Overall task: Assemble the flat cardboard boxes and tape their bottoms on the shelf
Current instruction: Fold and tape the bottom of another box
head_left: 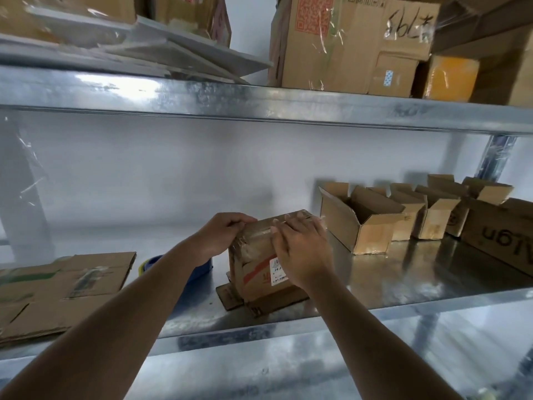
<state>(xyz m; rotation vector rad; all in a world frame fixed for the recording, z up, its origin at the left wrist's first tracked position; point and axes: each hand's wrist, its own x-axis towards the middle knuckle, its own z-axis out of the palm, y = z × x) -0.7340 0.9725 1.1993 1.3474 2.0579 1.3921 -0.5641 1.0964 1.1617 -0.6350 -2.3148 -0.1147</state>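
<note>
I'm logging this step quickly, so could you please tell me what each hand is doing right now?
Left hand: fingers curled over the top left edge of the box, gripping it.
Right hand: open, fingers flat on the box's taped top.

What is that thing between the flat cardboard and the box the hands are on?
A blue tape roll on the shelf, between the flat cardboard and the box, partly hidden by the left arm, in the head view.

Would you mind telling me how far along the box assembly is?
Done: several assembled boxes stand open-topped at the right of the shelf. In hand: the left hand and right hand press tape onto an upturned box. Left: flat cardboard lies at the left.
</note>
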